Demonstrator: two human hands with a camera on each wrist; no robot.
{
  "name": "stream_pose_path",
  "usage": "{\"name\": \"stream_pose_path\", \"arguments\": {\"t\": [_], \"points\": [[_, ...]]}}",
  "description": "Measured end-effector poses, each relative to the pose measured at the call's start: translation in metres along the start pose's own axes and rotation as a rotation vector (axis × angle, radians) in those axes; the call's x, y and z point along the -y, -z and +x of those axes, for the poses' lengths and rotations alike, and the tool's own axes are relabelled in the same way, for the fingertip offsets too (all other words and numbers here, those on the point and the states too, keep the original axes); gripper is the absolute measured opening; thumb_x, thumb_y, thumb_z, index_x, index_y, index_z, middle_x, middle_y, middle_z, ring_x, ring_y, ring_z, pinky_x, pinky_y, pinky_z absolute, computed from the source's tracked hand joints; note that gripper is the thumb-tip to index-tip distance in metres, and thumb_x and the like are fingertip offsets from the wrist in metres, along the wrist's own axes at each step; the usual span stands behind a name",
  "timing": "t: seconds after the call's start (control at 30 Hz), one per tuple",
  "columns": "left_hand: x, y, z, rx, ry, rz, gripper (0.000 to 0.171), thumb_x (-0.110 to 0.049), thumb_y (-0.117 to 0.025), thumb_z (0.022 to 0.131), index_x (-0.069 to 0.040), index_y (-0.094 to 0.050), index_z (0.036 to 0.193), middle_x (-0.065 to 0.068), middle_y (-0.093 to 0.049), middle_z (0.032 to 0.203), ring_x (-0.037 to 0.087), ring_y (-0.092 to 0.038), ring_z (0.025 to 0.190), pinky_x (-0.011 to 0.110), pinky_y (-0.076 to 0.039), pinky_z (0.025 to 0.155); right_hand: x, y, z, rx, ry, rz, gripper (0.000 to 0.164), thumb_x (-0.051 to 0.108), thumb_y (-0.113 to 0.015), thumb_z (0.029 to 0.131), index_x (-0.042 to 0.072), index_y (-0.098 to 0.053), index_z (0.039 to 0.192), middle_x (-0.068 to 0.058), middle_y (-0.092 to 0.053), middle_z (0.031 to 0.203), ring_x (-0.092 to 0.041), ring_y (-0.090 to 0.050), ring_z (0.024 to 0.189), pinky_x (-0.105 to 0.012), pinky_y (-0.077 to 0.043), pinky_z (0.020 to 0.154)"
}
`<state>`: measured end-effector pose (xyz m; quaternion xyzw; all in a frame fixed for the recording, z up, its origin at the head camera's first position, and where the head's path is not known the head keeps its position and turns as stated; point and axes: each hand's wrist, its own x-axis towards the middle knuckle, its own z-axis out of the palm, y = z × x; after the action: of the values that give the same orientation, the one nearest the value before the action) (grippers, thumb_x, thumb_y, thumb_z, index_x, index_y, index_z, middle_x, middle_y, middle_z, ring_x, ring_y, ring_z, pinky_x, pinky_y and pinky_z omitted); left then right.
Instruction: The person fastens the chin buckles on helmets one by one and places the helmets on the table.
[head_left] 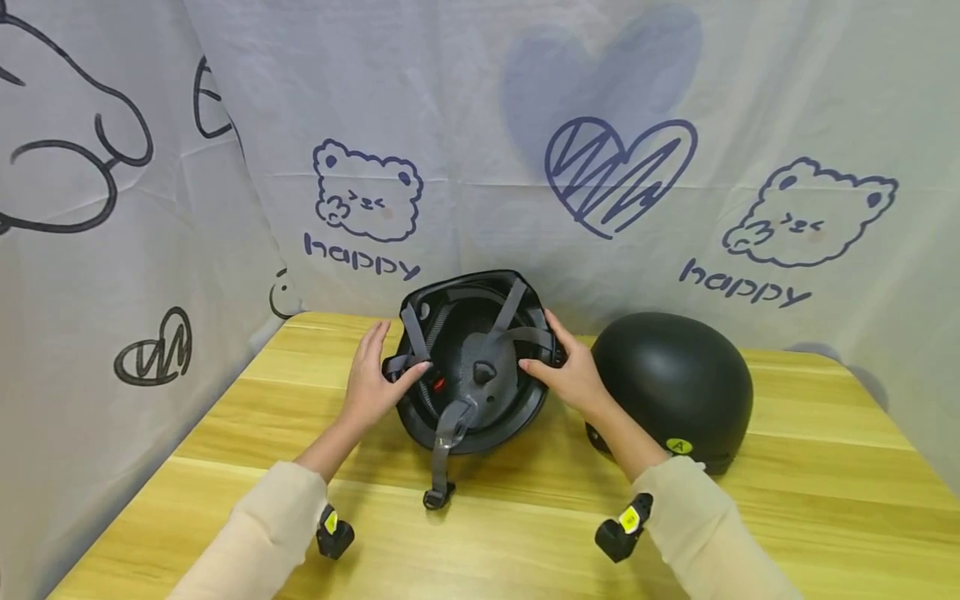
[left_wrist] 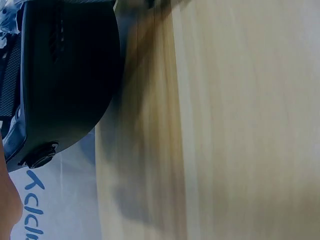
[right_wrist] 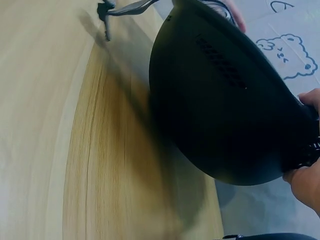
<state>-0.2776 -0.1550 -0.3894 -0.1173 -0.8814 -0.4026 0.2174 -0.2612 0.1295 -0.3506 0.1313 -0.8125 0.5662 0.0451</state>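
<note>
A black helmet [head_left: 517,408] is held up over the wooden table with its hollow inside facing me. Grey straps [head_left: 450,425] cross its opening, and one hangs down to a black buckle [head_left: 438,497]. On its left side my left hand [head_left: 375,375] holds the rim, thumb at the inner edge by the strap. My right hand [head_left: 573,375] grips the opposite rim, thumb inside and fingers outside. The smooth outer shell [right_wrist: 215,110] shows in the right wrist view, tilted above the table. A round knob [left_wrist: 42,155] sits on the shell in the left wrist view.
Close to my right forearm, a second black helmet [head_left: 675,375] rests dome up on the table [head_left: 510,542], with a yellow sticker marked A [head_left: 678,447] low on its front. White cloth [head_left: 480,108] printed with bears and hearts hangs behind and to the left.
</note>
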Motion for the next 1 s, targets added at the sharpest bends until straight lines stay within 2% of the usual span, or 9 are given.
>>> {"name": "stream_pose_path", "arguments": {"t": [0.17, 0.27, 0.47, 0.57, 0.67, 0.8, 1.0], "points": [[-0.004, 0.001, 0.002, -0.069, -0.228, 0.084, 0.073, -0.024, -0.079, 0.072, 0.002, -0.047, 0.132, 0.024, -0.039, 0.14, 0.04, -0.036, 0.13, 0.055, -0.031, 0.106, -0.005, 0.003, 0.001, 0.0, -0.039, 0.074, 0.079, 0.01, -0.063, 0.085, 0.014, -0.017, 0.15, -0.015, -0.022, 0.153, -0.034, -0.044, 0.128, -0.046, -0.04, 0.103], [-0.007, 0.002, 0.005, -0.077, -0.364, 0.131, 0.068, -0.021, -0.082, 0.069, 0.002, -0.054, 0.126, 0.024, -0.045, 0.136, 0.04, -0.041, 0.126, 0.054, -0.035, 0.103, -0.007, 0.004, 0.001, 0.001, -0.043, 0.081, 0.079, 0.01, -0.063, 0.085, 0.012, -0.017, 0.149, -0.015, -0.023, 0.153, -0.034, -0.043, 0.128, -0.045, -0.04, 0.103], [-0.014, 0.003, 0.011, -0.007, -0.614, 0.246, 0.058, -0.02, -0.084, 0.066, 0.002, -0.062, 0.115, 0.021, -0.054, 0.129, 0.039, -0.047, 0.124, 0.051, -0.04, 0.1, -0.009, 0.004, 0.0, 0.022, -0.054, 0.074, 0.079, 0.011, -0.064, 0.084, 0.01, -0.018, 0.149, -0.019, -0.029, 0.149, -0.035, -0.044, 0.128, -0.045, -0.04, 0.103], [-0.018, 0.003, 0.014, 0.044, -0.7, 0.288, 0.055, -0.019, -0.083, 0.067, 0.002, -0.063, 0.114, 0.019, -0.058, 0.125, 0.037, -0.049, 0.122, 0.049, -0.041, 0.1, -0.01, 0.003, -0.001, 0.036, -0.055, 0.066, 0.079, 0.012, -0.064, 0.084, 0.009, -0.018, 0.149, -0.02, -0.032, 0.147, -0.034, -0.044, 0.128, -0.045, -0.039, 0.104], [-0.023, 0.004, 0.016, 0.125, -0.731, 0.329, 0.05, -0.016, -0.081, 0.07, 0.002, -0.064, 0.113, 0.018, -0.061, 0.122, 0.035, -0.051, 0.121, 0.046, -0.042, 0.1, -0.01, 0.002, -0.002, 0.043, -0.053, 0.055, 0.079, 0.012, -0.065, 0.084, 0.01, -0.019, 0.149, -0.022, -0.039, 0.143, -0.035, -0.048, 0.124, -0.044, -0.042, 0.101], [-0.025, 0.005, 0.017, 0.225, -0.716, 0.368, 0.045, -0.016, -0.078, 0.073, 0.002, -0.064, 0.112, 0.017, -0.062, 0.121, 0.032, -0.053, 0.119, 0.042, -0.045, 0.098, -0.009, 0.0, -0.003, 0.046, -0.045, 0.032, 0.079, 0.012, -0.065, 0.084, 0.009, -0.02, 0.148, -0.024, -0.044, 0.138, -0.035, -0.053, 0.117, -0.043, -0.046, 0.096], [-0.021, 0.005, 0.02, 0.271, -0.674, 0.385, 0.043, -0.016, -0.078, 0.074, 0.004, -0.065, 0.11, 0.018, -0.063, 0.117, 0.033, -0.056, 0.115, 0.042, -0.046, 0.095, -0.008, -0.002, -0.003, 0.05, -0.047, 0.019, 0.079, 0.013, -0.066, 0.084, 0.009, -0.02, 0.148, -0.024, -0.041, 0.141, -0.036, -0.052, 0.119, -0.044, -0.046, 0.097]]}}
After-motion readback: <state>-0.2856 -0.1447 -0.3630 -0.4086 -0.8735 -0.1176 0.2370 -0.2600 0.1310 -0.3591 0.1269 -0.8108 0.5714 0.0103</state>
